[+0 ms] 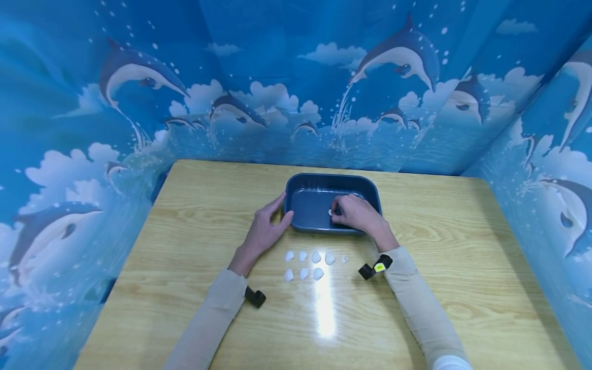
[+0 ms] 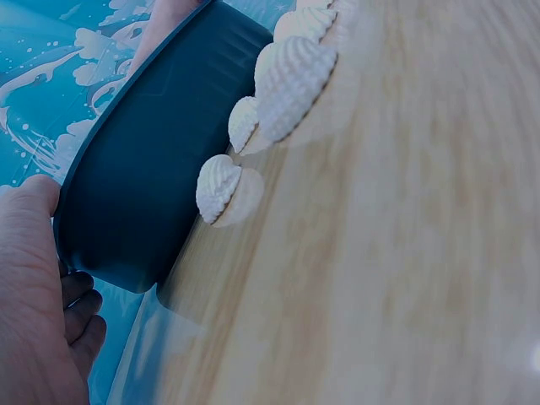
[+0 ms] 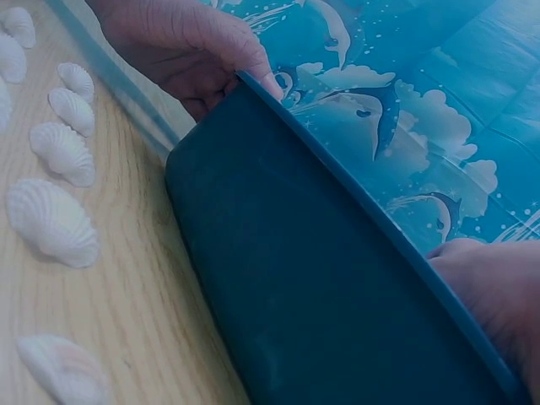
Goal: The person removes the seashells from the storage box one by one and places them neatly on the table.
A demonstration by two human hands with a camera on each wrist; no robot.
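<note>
A dark blue rectangular tub (image 1: 305, 230) stands on the table. My right hand (image 1: 355, 211) reaches inside it and pinches a small white seashell (image 1: 330, 212) between thumb and fingers, above the tub's floor. At the tub's left end my left hand (image 1: 267, 226) touches the wall, its thumb right at the rim and its other fingers spread along the outside. In the right wrist view the tub's wall (image 3: 295, 270) hides most of the right hand. White ribbed seashells (image 2: 295, 87) lie in two rows in front of the tub.
The wooden table (image 1: 203, 205) runs up to a blue dolphin-print curtain (image 1: 277, 128) behind and at both sides. A smaller shell (image 1: 345, 259) lies at the right end of the upper row, close to the right wrist's black camera (image 1: 367, 271).
</note>
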